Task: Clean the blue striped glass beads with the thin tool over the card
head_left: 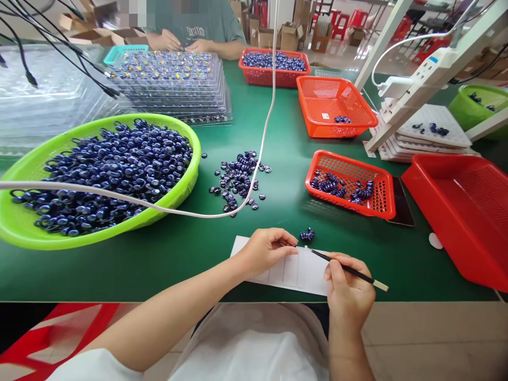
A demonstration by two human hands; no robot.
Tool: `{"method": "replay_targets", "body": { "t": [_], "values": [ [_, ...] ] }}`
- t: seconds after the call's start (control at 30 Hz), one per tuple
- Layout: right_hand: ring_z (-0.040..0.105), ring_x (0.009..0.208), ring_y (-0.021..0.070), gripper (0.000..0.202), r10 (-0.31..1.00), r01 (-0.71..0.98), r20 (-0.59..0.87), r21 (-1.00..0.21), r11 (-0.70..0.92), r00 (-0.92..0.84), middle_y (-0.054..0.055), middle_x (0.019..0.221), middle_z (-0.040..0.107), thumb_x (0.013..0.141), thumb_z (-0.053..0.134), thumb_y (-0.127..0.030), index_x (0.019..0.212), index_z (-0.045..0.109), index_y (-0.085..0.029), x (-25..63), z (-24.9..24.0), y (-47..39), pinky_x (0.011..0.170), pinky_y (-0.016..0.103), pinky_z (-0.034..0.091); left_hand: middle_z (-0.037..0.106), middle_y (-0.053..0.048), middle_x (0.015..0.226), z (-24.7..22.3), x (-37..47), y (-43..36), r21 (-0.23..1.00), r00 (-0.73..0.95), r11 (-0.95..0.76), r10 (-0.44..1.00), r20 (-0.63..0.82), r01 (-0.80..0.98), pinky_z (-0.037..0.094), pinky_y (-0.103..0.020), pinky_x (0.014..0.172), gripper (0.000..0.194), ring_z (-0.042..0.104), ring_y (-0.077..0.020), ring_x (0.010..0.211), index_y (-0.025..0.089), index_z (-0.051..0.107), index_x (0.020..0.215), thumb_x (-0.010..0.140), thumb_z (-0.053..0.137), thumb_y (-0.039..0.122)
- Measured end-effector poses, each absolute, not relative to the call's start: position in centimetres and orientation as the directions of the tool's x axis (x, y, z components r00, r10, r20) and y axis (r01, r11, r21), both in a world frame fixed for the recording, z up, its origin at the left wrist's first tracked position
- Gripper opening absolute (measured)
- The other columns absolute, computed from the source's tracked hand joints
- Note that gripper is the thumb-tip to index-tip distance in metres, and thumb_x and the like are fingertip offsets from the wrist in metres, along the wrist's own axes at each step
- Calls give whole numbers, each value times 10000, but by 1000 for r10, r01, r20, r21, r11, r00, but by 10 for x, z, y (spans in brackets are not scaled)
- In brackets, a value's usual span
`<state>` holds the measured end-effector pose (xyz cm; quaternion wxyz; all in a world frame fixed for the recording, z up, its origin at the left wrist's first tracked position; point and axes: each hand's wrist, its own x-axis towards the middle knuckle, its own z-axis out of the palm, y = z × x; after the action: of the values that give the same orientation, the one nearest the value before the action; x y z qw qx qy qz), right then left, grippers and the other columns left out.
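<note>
My left hand (273, 248) is closed in a pinch over the upper edge of a white sheet (291, 270) with lines across it. A sliver of something dark shows at its fingertips, too small to make out. Held like a pen in my right hand (351, 286) are black tweezers (349, 270) with a pale rear end. Their tip points left, near a tiny white bit (306, 246) at the sheet's top edge. Just beyond the sheet sits a small cluster of shiny dark blue pieces (307, 234). Farther off lies a loose pile of similar pieces (240, 177).
A green basket (194, 159) heaped with dark blue looped pieces stands left. An orange basket (349, 206) holds clusters; a red bin (456, 222) is at right. A white cable (206, 215) crosses in front. Stacked clear trays (202, 100) stand near a person (198, 26) opposite.
</note>
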<state>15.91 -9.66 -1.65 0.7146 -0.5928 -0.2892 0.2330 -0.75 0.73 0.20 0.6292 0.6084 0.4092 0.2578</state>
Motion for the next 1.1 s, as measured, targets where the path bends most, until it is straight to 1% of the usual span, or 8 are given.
{"method": "replay_targets", "body": {
  "t": [0.17, 0.3, 0.4, 0.5, 0.6, 0.73, 0.9, 1.1],
  "values": [
    [598, 531, 102, 134, 668, 74, 172, -982, 172, 724, 58, 868, 726, 800, 757, -225, 837, 639, -175, 158, -18, -97, 492, 259, 494, 731, -35, 846, 3, -6, 5, 985, 547, 36, 828, -125, 171, 545, -244, 714, 175, 661, -139, 741, 147, 707, 920, 767, 753, 219],
    [679, 667, 165, 99, 672, 199, 248, -968, 151, 698, 76, 868, 731, 807, 751, -218, 845, 669, -178, 156, -20, -101, 509, 267, 523, 719, -25, 858, 1, -4, 2, 982, 557, -55, 829, -56, 180, 545, -234, 715, 213, 647, -120, 713, 145, 695, 946, 749, 775, 161],
    [704, 715, 185, 77, 698, 263, 313, -947, 182, 644, 79, 891, 741, 816, 739, -180, 870, 686, -187, 155, -23, -104, 524, 279, 551, 718, -23, 861, -1, -3, 1, 973, 554, -103, 832, -28, 204, 547, -228, 712, 225, 650, -116, 703, 146, 695, 946, 741, 786, 137],
    [715, 735, 187, 121, 730, 278, 345, -936, 218, 590, 73, 921, 747, 822, 723, -129, 913, 691, -202, 156, -25, -106, 532, 285, 571, 718, -22, 866, -1, -3, 1, 966, 551, -137, 834, -6, 219, 551, -227, 712, 220, 656, -118, 703, 151, 696, 943, 746, 792, 140],
    [726, 805, 198, 173, 753, 307, 370, -923, 232, 544, 66, 933, 748, 819, 712, -86, 935, 697, -213, 157, -25, -107, 561, 286, 594, 721, -25, 874, -1, -3, 1, 960, 550, -157, 835, 4, 232, 554, -229, 715, 219, 663, -122, 709, 151, 697, 947, 751, 795, 144],
    [737, 858, 206, 223, 765, 336, 403, -906, 257, 502, 60, 941, 752, 814, 702, -57, 966, 699, -220, 156, -25, -106, 566, 271, 594, 726, -32, 883, -1, -3, 0, 953, 552, -175, 834, 9, 249, 557, -234, 724, 237, 675, -130, 721, 146, 700, 968, 752, 797, 141],
    [742, 882, 197, 253, 764, 356, 416, -898, 259, 493, 48, 948, 756, 805, 708, -46, 976, 699, -233, 155, -25, -105, 641, 285, 609, 730, -29, 887, -2, -3, 0, 942, 559, -203, 829, 19, 269, 560, -241, 728, 233, 682, -135, 726, 158, 700, 973, 759, 790, 144],
    [747, 866, 197, 232, 764, 392, 425, -887, 244, 485, 45, 939, 757, 814, 708, -66, 974, 695, -232, 155, -26, -105, 668, 306, 622, 734, -31, 896, -2, -4, 0, 932, 563, -234, 825, 40, 278, 560, -244, 732, 229, 682, -136, 729, 161, 697, 977, 764, 778, 142]
  ]
}}
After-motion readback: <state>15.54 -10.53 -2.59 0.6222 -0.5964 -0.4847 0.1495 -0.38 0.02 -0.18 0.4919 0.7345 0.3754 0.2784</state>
